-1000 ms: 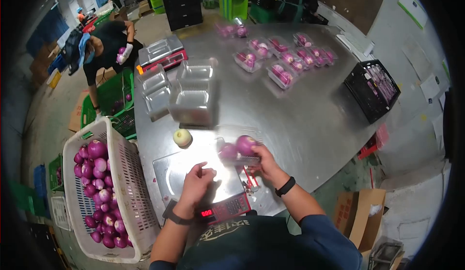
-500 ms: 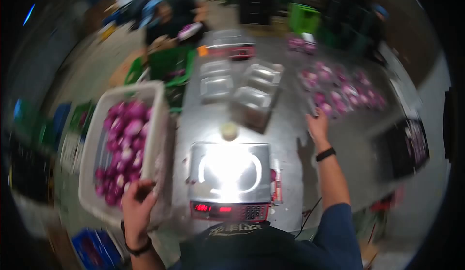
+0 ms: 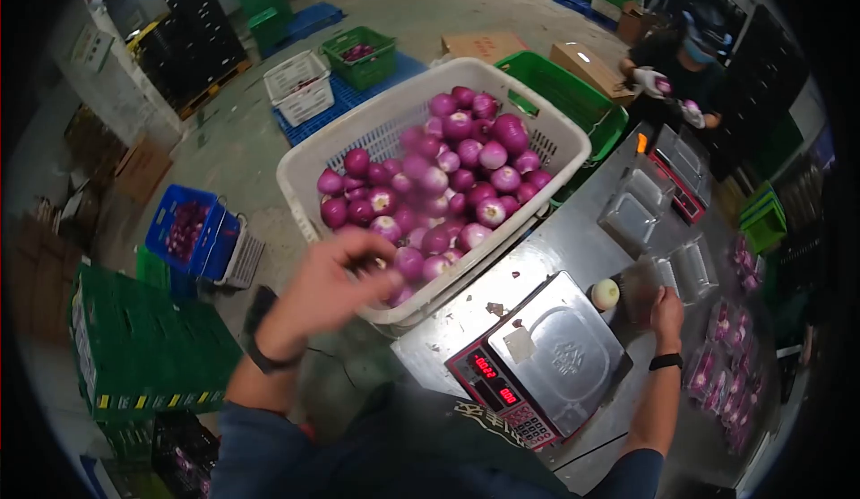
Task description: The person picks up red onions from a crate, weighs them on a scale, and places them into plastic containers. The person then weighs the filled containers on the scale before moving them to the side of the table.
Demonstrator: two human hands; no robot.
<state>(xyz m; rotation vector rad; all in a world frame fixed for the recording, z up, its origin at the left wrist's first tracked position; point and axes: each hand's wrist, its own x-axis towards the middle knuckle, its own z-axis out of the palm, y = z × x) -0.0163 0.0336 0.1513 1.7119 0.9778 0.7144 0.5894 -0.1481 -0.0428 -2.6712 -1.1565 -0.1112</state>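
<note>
My left hand (image 3: 339, 282) hovers at the near edge of the white basket (image 3: 300, 185), blurred, with its fingers curved and apart and nothing visible in them. The basket holds a heap of peeled purple onions (image 3: 461, 154). On the metal table, my right hand (image 3: 665, 315) has its fingers closed at the near edge of a stack of clear plastic trays (image 3: 688, 268). A pale peeled onion (image 3: 606, 294) stands between that hand and the digital scale (image 3: 573, 356). A small scrap of peel or paper (image 3: 518, 344) lies on the scale's plate.
Packed onions (image 3: 721, 365) lie right of my right hand. More clear trays (image 3: 638, 205) and a second scale (image 3: 678, 181) stand farther back. A co-worker (image 3: 685, 69) in gloves handles onions by a green crate (image 3: 573, 96). Green crates (image 3: 134, 347) are stacked at left.
My view has turned left toward the basket. My right hand has gone from beside the packed onions to the tray stack. My left hand remains near the basket's edge.
</note>
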